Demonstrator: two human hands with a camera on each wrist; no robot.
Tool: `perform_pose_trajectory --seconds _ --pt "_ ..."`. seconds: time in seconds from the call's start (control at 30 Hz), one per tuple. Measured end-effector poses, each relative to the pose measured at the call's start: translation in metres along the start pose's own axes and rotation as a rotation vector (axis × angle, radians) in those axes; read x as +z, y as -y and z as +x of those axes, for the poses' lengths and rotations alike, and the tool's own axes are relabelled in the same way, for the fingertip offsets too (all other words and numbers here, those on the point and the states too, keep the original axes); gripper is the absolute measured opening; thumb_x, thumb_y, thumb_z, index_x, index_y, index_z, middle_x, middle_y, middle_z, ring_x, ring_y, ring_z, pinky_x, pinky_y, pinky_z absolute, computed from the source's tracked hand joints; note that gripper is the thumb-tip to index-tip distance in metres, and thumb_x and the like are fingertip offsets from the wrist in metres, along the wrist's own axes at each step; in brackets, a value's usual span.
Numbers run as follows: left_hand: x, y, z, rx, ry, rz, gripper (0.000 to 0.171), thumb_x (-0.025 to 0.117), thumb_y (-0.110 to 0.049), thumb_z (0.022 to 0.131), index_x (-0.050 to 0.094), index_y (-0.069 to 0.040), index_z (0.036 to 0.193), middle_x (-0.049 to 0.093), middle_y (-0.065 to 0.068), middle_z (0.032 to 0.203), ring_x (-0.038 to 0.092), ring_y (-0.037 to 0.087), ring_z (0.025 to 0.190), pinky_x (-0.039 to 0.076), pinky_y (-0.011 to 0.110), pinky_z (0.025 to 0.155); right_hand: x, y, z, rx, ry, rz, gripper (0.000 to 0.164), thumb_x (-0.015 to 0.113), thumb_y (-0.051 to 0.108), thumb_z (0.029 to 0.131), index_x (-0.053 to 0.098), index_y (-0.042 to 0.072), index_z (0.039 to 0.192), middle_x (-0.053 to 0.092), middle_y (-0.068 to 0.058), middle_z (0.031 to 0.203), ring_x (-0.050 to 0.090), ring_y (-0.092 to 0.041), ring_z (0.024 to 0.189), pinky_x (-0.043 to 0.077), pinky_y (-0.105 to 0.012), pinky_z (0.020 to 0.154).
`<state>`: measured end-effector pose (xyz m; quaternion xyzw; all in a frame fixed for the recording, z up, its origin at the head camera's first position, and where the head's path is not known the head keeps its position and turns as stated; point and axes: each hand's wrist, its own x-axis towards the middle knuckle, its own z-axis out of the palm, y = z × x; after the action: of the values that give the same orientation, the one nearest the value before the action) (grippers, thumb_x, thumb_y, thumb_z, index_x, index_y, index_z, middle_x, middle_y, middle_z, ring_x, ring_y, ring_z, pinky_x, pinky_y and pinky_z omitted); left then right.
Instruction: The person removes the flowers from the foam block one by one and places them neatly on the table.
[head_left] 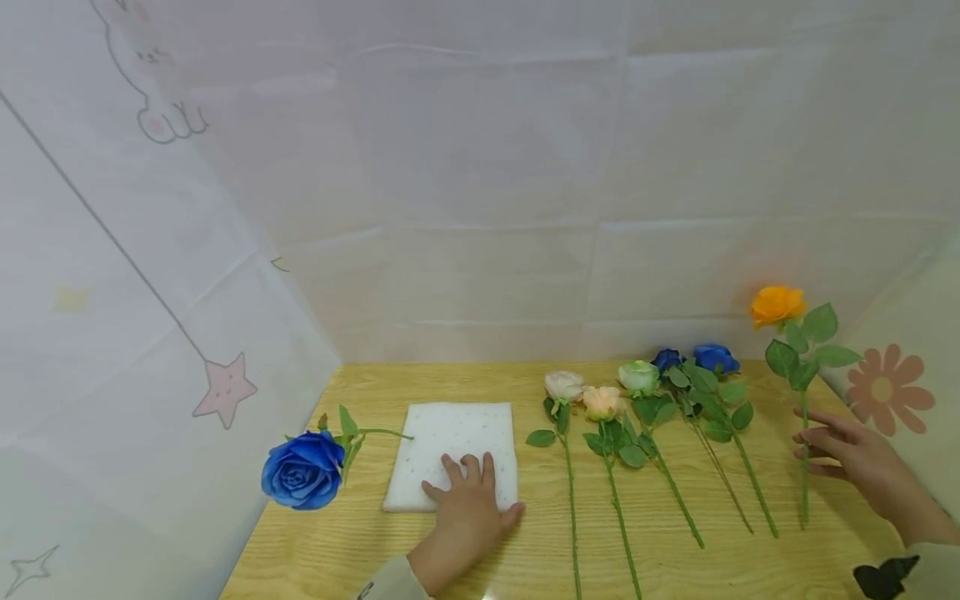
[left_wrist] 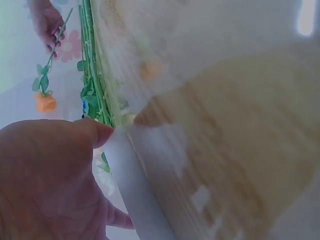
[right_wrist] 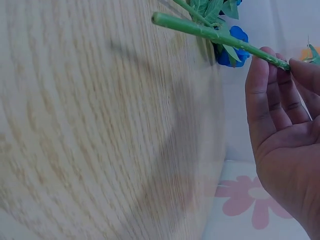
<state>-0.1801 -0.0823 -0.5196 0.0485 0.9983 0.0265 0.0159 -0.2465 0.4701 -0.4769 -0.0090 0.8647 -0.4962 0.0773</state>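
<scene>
My left hand [head_left: 467, 512] rests spread on a white foam block [head_left: 457, 421] dotted with small holes, its thumb at the near right edge. In the left wrist view the thumb and a finger lie along the foam's edge [left_wrist: 132, 185]. A blue rose [head_left: 303, 469] leans out to the left, its stem meeting the foam's upper left part. At the far right my right hand [head_left: 862, 458] pinches the green stem of an orange rose [head_left: 777, 306], bloom upward. In the right wrist view the stem's cut end [right_wrist: 160, 19] points away from the fingertips, over the table.
Between the hands several artificial roses lie on the wooden table [head_left: 337, 550], stems toward me: a pale pink one [head_left: 564, 385], a peach one [head_left: 602, 402], a green-white one [head_left: 638, 377] and blue ones [head_left: 716, 358]. Printed cloth [head_left: 487, 208] walls in the back and sides.
</scene>
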Motion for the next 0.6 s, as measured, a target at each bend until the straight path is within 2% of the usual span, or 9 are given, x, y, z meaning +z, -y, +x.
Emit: perform_pose_trajectory --seconds 0.2,0.4,0.6 --pt "0.001 0.004 -0.003 0.027 0.006 -0.014 0.092 0.058 -0.070 0.088 0.044 -0.007 0.152 0.044 0.028 0.143 0.032 0.060 0.137 0.032 0.085 0.092 0.001 -0.001 0.002 0.033 0.024 0.016 0.075 0.040 0.033 0.111 0.005 -0.017 0.154 0.066 0.023 0.103 0.068 -0.003 0.092 0.061 -0.038 0.080" --pt "0.002 0.017 -0.011 0.122 0.004 -0.042 0.089 0.066 -0.059 0.083 0.046 -0.006 0.151 0.045 0.028 0.142 0.032 0.059 0.138 0.031 0.086 0.091 0.000 -0.008 0.001 0.051 0.033 0.039 0.075 0.041 0.032 0.111 0.004 -0.015 0.155 0.066 0.024 0.103 0.066 0.000 0.092 0.061 -0.036 0.080" --pt "-0.006 0.029 -0.020 0.208 0.017 -0.084 0.087 0.071 -0.050 0.077 0.048 -0.007 0.149 0.047 0.025 0.143 0.034 0.057 0.139 0.032 0.086 0.090 -0.004 -0.014 0.001 0.090 0.043 0.065 0.075 0.041 0.032 0.111 0.000 -0.013 0.156 0.063 0.030 0.102 0.066 0.000 0.092 0.060 -0.035 0.079"
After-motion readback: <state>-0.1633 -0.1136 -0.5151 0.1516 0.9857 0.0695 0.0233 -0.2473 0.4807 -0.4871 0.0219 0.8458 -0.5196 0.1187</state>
